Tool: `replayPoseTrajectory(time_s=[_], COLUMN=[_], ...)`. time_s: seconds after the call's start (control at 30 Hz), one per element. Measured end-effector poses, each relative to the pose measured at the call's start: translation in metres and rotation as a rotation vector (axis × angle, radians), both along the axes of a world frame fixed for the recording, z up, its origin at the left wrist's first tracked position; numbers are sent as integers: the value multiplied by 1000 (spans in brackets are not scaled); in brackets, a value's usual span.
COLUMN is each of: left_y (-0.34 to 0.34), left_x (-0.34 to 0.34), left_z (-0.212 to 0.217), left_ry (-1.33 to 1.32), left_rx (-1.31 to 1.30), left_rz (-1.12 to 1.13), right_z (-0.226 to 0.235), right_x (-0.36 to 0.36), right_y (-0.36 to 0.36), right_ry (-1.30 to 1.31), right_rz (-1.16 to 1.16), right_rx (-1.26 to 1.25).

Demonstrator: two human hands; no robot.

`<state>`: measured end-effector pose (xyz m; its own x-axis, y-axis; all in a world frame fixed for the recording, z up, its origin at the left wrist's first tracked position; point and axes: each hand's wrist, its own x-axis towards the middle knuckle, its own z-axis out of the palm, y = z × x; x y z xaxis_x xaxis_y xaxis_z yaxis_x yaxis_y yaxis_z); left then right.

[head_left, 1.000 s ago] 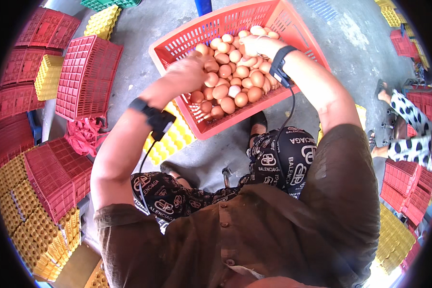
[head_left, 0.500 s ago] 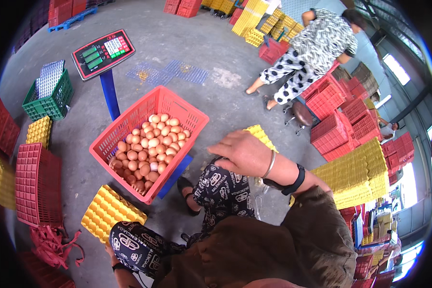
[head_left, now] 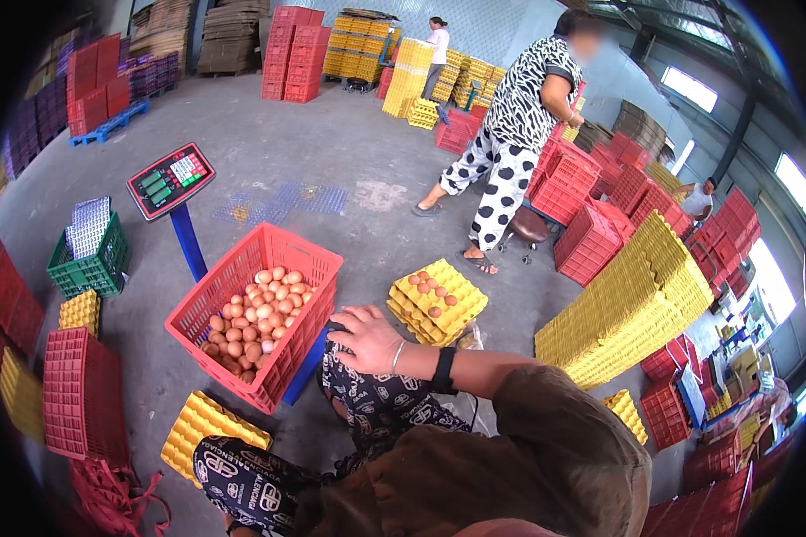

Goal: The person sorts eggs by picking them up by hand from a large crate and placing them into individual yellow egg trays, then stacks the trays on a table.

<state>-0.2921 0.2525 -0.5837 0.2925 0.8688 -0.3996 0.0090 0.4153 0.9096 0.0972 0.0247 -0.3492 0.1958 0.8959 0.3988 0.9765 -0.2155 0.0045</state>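
Note:
My right hand point(head_left: 367, 340) rests on my right knee with its fingers spread, holding nothing. A silver bangle and a dark watch band circle that wrist. Just beyond it on the left, a red plastic crate point(head_left: 322, 291) is part filled with brown eggs point(head_left: 260, 311). It stands on a blue-based scale whose display point(head_left: 170, 181) rises on a blue post. Of my left hand point(head_left: 230, 520) only a sliver shows beside my left knee; its fingers are hidden. Yellow egg trays point(head_left: 197, 430) lie by that knee. Several eggs sit on another tray stack point(head_left: 461, 309).
A tall yellow tray stack point(head_left: 622, 300) leans to my right. One person in patterned clothes point(head_left: 515, 134) stands ahead, near a brown stool point(head_left: 528, 225) and red crates. Left are a green crate point(head_left: 90, 273) and a red crate point(head_left: 81, 394). Bubble-textured plastic sheets point(head_left: 278, 206) lie on the floor.
My view has tipped upward, showing more of the far room. My right hand has come down from the air onto my knee. The person ahead has straightened. My left hand shows less.

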Motion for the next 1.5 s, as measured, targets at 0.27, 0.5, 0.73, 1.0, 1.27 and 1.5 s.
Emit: replayPoseTrajectory(time_s=[0.27,0.5,0.73,1.0,1.27,1.5], left_y=[-14,-8,-19,-11,2,-1], left_x=[-9,2,2,-3,-33,-65], left_z=[-3,10,-3,-7,-10,-20], left_ry=[-62,-113,-138,-166,-198,-204], left_rx=[-4,36,-18,-13,5,17], left_rz=[63,80,113,160,253,321], right_z=[3,77,271,260,253,243], right_x=[-23,1,-14,-93,-95,-87], right_y=[13,-46,-249,-263,-256,-246], right_ry=[-8,187,-326,-692,-791,-707], right_rz=[37,-135,-177,-28,6,88], right_rx=[-65,611,1435,1492,1507,1479])
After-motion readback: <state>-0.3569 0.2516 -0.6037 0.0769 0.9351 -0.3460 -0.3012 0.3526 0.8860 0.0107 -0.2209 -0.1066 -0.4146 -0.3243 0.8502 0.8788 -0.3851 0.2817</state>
